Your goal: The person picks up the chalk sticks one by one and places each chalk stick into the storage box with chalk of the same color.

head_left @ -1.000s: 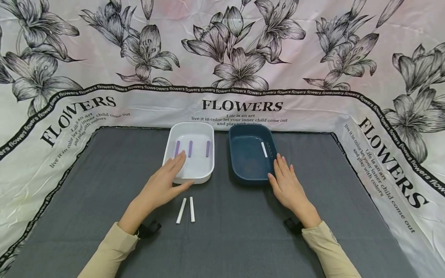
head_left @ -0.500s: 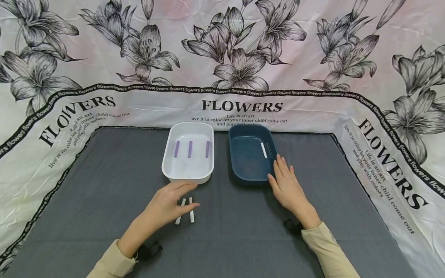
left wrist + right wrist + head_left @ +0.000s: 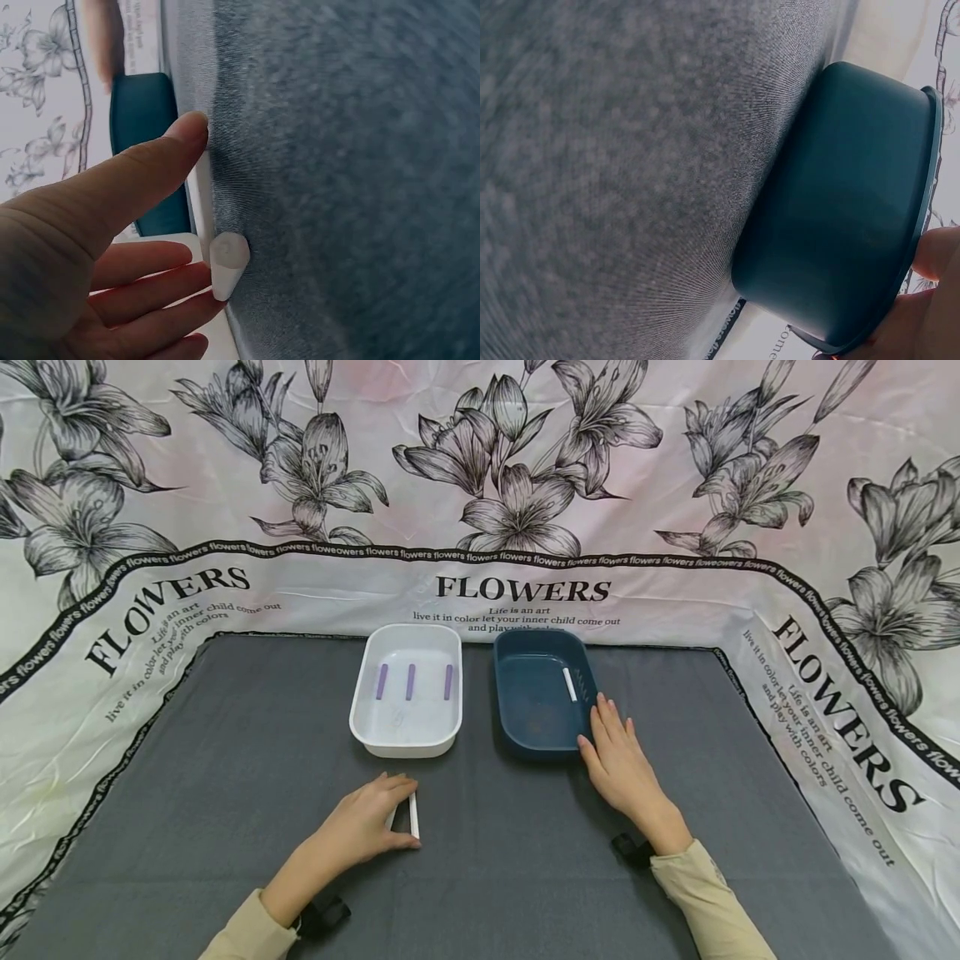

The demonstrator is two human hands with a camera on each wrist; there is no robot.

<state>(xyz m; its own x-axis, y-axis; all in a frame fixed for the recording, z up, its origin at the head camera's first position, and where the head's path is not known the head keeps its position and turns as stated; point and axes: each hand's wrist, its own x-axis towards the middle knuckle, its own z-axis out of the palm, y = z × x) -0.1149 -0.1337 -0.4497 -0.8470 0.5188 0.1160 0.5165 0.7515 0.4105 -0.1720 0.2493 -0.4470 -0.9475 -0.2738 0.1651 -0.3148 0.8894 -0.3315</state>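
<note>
My left hand is over two white chalk sticks on the grey cloth. Its thumb and fingers are spread apart around the right-hand white chalk stick, near its two ends; firm contact cannot be made out. The left-hand white chalk stick is mostly hidden under this hand in the head view but shows end-on in the left wrist view. With fingers extended, my right hand rests against the right side of the dark blue tray. One white chalk stick lies inside that tray.
A white tray stands left of the blue one, with three purple chalk sticks inside. Grey cloth covers the table, bordered by a printed floral band. Behind the trays rises floral fabric.
My left hand has moved back from above the white tray and down to the white chalk sticks on the cloth. The right hand has stayed at the blue tray.
</note>
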